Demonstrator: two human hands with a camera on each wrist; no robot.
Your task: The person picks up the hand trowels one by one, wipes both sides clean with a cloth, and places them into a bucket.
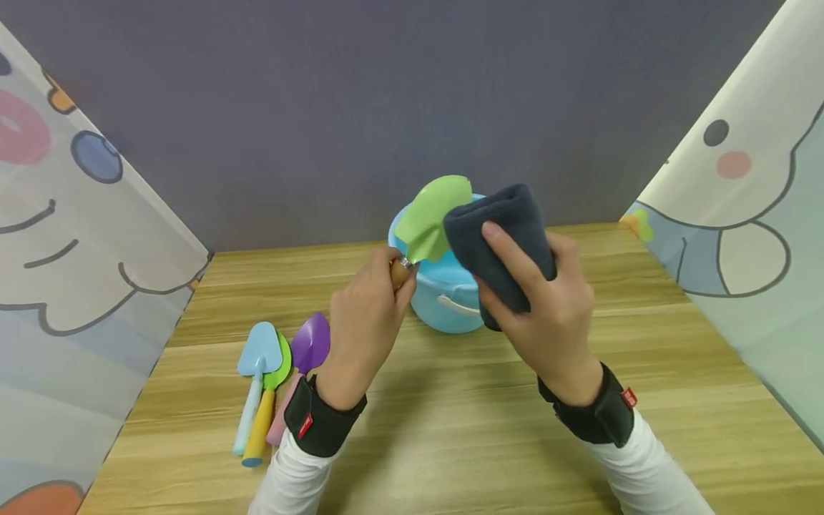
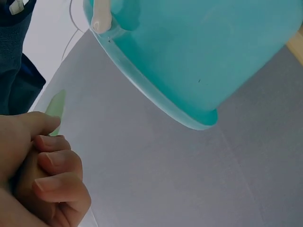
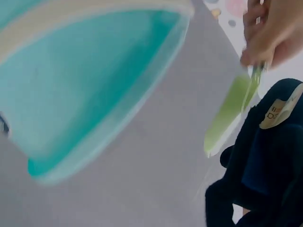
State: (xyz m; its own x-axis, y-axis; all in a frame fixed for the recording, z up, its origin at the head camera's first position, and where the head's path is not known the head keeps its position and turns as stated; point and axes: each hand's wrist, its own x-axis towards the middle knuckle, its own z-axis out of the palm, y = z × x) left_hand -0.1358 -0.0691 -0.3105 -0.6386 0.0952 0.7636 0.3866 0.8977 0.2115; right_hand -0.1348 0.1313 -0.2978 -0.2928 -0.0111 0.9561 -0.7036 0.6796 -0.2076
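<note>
In mid-frame, grasping a probably light, stiff trowel by the wooden handle, likely its best hold, in left grip, soft-looking cloth in right grip.

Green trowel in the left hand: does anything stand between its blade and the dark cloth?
Nothing visible does. The green trowel in the left hand has its blade beside the dark cloth in the right hand; the blue bucket shows behind them, not between.
</note>
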